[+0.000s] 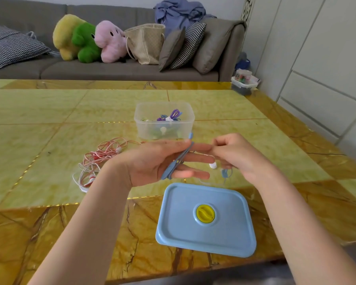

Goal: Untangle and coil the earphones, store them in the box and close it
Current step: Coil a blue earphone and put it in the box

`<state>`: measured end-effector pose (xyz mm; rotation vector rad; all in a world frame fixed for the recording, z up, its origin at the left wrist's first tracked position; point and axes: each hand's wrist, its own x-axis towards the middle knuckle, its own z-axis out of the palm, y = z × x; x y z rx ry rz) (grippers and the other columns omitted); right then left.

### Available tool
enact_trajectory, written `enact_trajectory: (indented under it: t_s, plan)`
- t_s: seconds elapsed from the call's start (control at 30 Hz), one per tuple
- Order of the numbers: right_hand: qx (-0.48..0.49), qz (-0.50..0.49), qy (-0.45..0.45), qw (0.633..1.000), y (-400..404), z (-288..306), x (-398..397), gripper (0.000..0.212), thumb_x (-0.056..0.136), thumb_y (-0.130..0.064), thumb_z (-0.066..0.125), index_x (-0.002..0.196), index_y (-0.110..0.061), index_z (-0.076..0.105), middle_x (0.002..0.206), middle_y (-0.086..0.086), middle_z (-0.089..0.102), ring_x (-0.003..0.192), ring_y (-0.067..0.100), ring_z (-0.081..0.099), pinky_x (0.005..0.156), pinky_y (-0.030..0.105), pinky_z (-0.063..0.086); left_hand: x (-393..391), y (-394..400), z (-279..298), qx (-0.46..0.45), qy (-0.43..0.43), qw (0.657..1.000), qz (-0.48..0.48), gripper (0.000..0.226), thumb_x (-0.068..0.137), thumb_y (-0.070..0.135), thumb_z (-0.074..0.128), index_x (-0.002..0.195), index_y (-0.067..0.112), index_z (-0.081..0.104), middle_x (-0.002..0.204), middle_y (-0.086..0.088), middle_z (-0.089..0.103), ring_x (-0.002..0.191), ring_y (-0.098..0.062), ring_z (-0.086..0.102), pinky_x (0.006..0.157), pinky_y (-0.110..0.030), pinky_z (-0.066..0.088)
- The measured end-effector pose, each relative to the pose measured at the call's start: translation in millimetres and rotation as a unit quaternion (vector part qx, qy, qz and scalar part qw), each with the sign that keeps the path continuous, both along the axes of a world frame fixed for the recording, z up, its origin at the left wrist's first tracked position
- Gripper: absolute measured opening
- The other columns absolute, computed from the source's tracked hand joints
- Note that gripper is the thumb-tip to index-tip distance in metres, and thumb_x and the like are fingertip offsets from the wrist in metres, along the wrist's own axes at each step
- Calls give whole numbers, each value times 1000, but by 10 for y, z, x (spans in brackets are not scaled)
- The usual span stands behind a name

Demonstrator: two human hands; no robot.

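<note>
A grey sofa (115, 70) is seen at the far side, loaded with cushions, plush toys and a woven bag (146, 44). Nearer, a yellow marbled desk (49, 112) fills most of the view. On its near right part a blue lid (206, 221) with a yellow centre knob is laid flat. Farther, near the middle, a clear box (164, 120) is stood open, with coiled purple and green earphones seen inside. To the left of the box, a tangled heap of red and white earphones (99, 159) is spread on the desk.

Above the desk, between box and lid, the left hand (158, 163) is held palm up with its fingers straight, and a blue earphone cable (177, 163) is wrapped across them. The right hand (234, 155) is curled, its fingers pinching the loose end of that cable, from which a white earbud (213, 166) is hung just beside the left fingertips.
</note>
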<state>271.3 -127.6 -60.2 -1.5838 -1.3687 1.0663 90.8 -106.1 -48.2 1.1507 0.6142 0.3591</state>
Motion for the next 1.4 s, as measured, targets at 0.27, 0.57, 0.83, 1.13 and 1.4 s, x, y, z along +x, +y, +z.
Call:
enact_trajectory:
  t_s: [0.27,0.57,0.83,1.13,1.4]
  plan:
    - [15,45,158,986,-55,88,51,16,91,-13,56,78,-8,62,64,2,51,42,8,38,36,16,24,80,62,-150,-5,119,986,117,24,98,23,45,103,11,65,112,-7,69,97,-27,67,84,-30,55]
    - [-64,190,79,976,-120,134,-41,23,97,-12,46,110,-14,64,62,2,50,36,7,29,35,15,18,124,312,-177,2,-99,902,420,23,101,21,36,104,14,57,107,1,61,97,-16,60,84,-20,45]
    - [-74,169,15,983,-70,-20,-113,14,94,-3,49,90,-9,62,72,5,67,66,12,63,70,24,52,47,307,-23,-68,-336,848,405,26,102,23,32,113,9,51,69,-4,62,42,-4,49,58,-17,53]
    - [-40,97,-51,993,-18,-73,-112,18,82,6,62,75,-10,66,63,-2,67,63,5,60,66,20,48,-29,302,10,-25,-305,849,431,25,102,23,34,114,11,53,62,1,43,36,-4,29,42,-13,37]
    - [17,33,97,995,8,-22,-61,18,85,-14,63,70,-17,72,57,-1,56,59,14,50,70,36,31,86,235,-100,166,8,910,381,25,100,25,40,83,20,58,70,1,49,43,-4,36,54,-23,29]
